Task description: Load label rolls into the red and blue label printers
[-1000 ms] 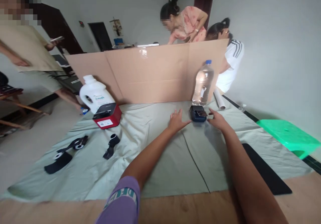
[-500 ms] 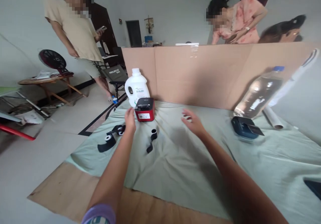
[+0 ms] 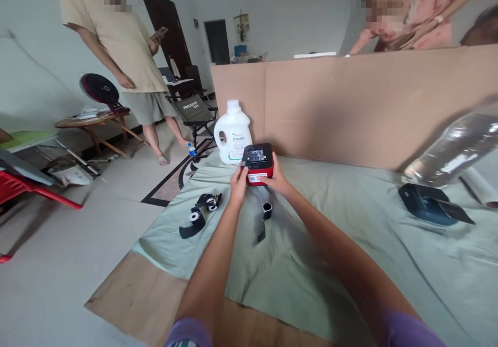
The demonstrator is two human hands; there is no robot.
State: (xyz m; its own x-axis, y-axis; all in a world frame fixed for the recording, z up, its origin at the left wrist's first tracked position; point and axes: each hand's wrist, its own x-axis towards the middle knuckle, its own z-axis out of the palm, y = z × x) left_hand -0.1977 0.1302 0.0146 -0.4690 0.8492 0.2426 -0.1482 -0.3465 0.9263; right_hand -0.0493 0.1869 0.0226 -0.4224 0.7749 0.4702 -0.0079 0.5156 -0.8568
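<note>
Both hands, left hand [image 3: 238,183] and right hand [image 3: 277,180], clasp the red printer [image 3: 257,163] between them.

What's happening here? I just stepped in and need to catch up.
A person kneeling at a green cloth grips a small red device with both hands, left hand and right hand on its sides. A white jug stands just behind it. Black strap pieces lie nearby, a dark blue device further right. Other people stand around.

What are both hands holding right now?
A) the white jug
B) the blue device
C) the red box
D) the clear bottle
C: the left hand and right hand clasp the red box from either side, just in front of the white jug.
</note>
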